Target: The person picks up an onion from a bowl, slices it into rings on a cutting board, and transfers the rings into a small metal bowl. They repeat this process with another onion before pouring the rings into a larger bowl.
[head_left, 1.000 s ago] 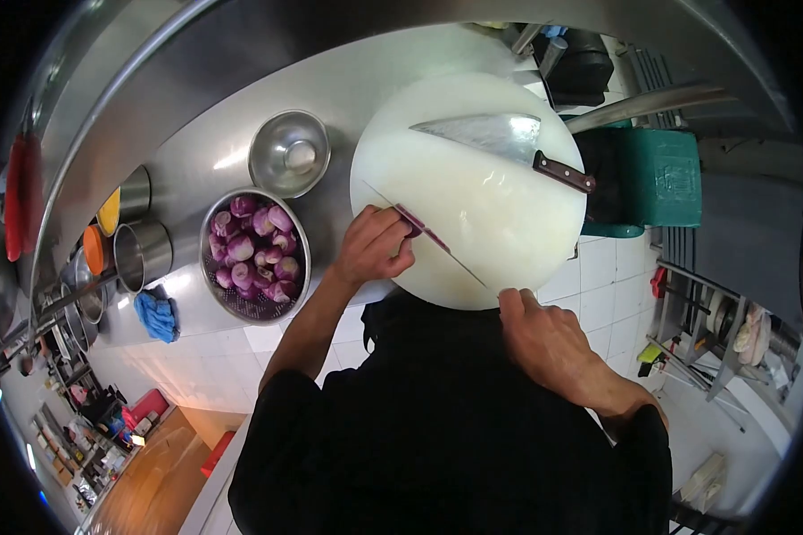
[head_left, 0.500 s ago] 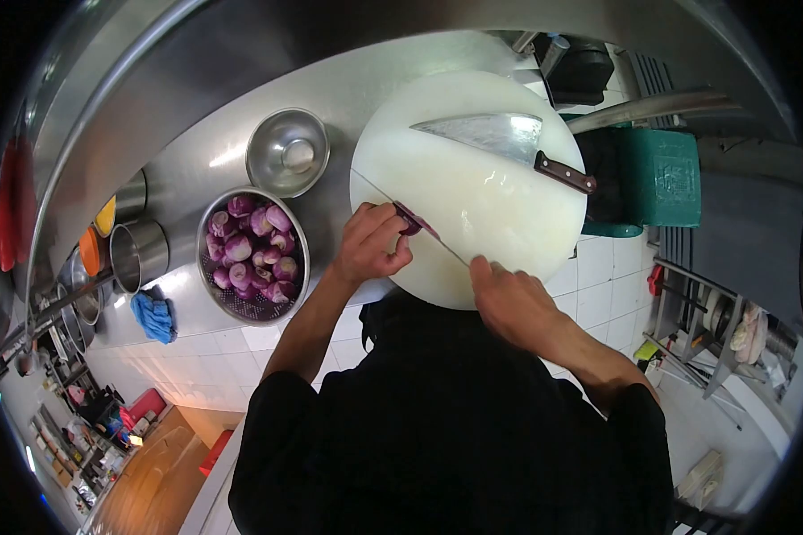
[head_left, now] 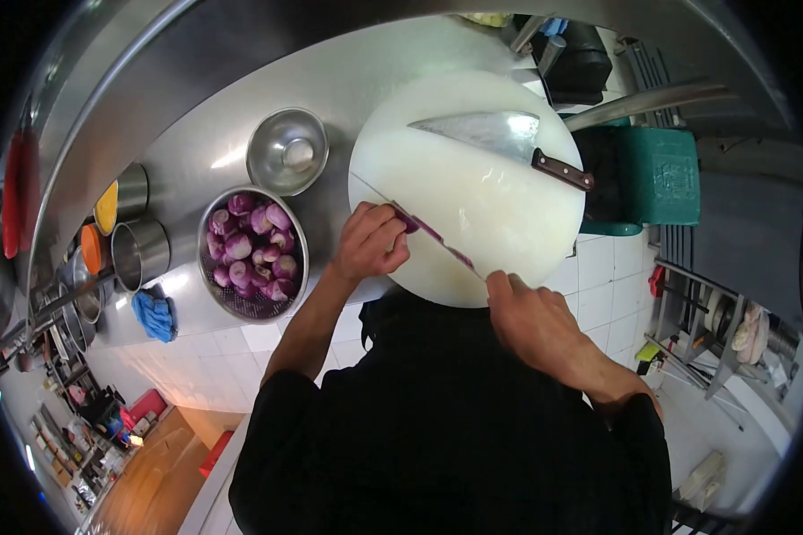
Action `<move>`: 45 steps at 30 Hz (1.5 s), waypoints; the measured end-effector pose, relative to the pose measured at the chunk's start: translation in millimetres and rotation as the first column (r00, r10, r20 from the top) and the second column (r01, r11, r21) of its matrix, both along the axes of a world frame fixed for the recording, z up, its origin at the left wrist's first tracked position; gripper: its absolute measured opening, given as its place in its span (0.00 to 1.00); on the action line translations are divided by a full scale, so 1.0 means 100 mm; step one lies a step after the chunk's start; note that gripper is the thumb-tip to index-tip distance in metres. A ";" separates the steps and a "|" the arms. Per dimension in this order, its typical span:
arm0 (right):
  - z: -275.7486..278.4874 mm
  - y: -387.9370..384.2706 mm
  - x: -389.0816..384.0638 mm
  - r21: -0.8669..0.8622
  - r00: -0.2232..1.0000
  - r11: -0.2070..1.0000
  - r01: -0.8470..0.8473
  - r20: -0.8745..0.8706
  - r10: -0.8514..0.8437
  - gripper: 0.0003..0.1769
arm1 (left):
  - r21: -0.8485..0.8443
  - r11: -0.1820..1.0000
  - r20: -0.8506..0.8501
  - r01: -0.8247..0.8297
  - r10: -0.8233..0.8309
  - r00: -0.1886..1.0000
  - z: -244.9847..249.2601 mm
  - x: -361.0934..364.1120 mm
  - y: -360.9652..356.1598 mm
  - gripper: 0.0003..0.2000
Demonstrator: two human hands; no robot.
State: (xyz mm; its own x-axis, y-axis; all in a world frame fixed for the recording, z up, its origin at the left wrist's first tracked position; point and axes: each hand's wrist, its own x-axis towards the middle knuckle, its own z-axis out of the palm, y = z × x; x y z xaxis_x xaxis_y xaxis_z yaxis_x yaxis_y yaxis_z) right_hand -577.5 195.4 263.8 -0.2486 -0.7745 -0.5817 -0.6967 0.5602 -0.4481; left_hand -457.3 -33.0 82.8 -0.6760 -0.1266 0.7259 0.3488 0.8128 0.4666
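Bent fingers of my left hand (head_left: pixel 371 241) press a purple onion (head_left: pixel 405 217) against the round white cutting board (head_left: pixel 517 236). My right hand (head_left: pixel 535 314) grips a thin knife (head_left: pixel 375 185), its handle hidden inside the fist. The narrow blade slants across the board, passing right beside the onion. A purple strip (head_left: pixel 459 258) lies along the blade between my two hands. On the far part of the board rests a broad cleaver (head_left: pixel 491 134) with a brown handle.
Left of the board stand a perforated bowl (head_left: pixel 302 276) of purple onions and a steel bowl (head_left: pixel 259 152) holding a pale piece. Farther left are a blue cloth (head_left: pixel 153 316) and metal pots (head_left: pixel 140 254). A green bin (head_left: pixel 672 178) stands beyond the board's right side.
My right hand has drawn the knife rightward and slightly toward my body. A purple strip now shows farther along the blade. My left hand stays almost still on the onion.
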 end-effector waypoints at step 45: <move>-0.74 -0.12 -0.16 -0.014 1.000 1.000 0.020 -0.020 -0.020 0.11 | 0.079 0.990 -0.059 -0.114 0.119 0.991 0.02 -0.04 0.05 0.14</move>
